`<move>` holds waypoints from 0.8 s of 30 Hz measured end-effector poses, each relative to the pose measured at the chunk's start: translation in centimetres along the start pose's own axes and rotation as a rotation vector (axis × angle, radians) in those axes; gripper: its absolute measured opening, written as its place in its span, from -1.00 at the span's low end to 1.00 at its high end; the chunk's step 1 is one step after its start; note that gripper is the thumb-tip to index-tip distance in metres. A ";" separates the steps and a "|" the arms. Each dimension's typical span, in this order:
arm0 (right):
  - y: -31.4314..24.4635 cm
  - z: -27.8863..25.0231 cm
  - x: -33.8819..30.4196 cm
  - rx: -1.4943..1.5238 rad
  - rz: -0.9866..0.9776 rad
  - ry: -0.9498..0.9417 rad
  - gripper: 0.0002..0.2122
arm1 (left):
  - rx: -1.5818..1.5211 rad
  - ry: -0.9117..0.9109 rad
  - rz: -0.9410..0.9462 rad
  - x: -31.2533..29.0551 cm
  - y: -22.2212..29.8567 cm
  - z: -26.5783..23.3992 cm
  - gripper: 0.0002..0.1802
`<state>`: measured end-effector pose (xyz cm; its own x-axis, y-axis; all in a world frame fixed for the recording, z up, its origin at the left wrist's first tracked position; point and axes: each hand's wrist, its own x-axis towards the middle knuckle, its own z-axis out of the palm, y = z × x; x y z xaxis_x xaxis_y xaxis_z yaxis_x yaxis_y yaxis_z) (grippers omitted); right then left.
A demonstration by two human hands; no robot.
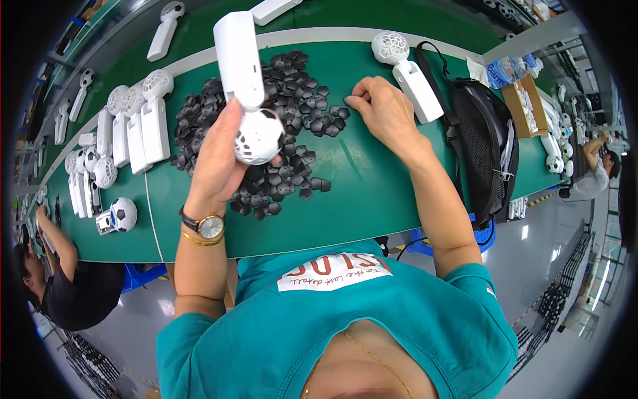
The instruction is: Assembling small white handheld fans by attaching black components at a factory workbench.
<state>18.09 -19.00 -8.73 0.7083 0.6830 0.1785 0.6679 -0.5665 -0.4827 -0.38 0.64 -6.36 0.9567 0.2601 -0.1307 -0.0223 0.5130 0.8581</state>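
A white handheld fan (240,63) with a round, football-patterned head (260,137) is gripped in my left hand (219,149), handle pointing away from me. It is held above a heap of small black pentagonal caps (292,93) on the green table. To the right of the heap, my right hand (387,114) hovers low with its fingers curled and thumb and forefinger pinched together. Whatever may be between those fingertips is too small to make out. Just beyond that hand lies another white fan (415,90), its head an open lattice.
Several white fans (156,123) lie in a row at left, near a ball-shaped fan head (123,214). A black bag (488,143) rests at right, beside a cardboard box (525,106) and plastic bottles (508,70). People sit at far left (73,286) and far right (595,179).
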 end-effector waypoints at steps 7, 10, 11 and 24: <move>-2.0 -0.4 -0.2 0.489 0.197 -0.090 -0.82 | 0.013 0.118 0.108 0.3 -1.1 2.6 -0.56; -5.6 -0.8 -2.2 0.871 0.087 -0.051 -0.84 | 0.017 0.104 0.152 0.1 -1.4 2.5 -0.57; -6.6 -0.8 -2.8 0.873 0.088 -0.053 -0.84 | 0.022 0.095 0.171 0.0 -1.5 2.5 -0.58; -9.8 0.7 -4.4 0.964 0.017 -0.013 -0.89 | 0.267 0.108 0.351 -0.7 -2.5 2.4 -0.52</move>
<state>8.21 -16.15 -5.37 0.7098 0.6864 0.1582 0.1787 0.0418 -0.9830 -0.24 -2.79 -7.23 0.8686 0.4717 0.1520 -0.2507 0.1536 0.9558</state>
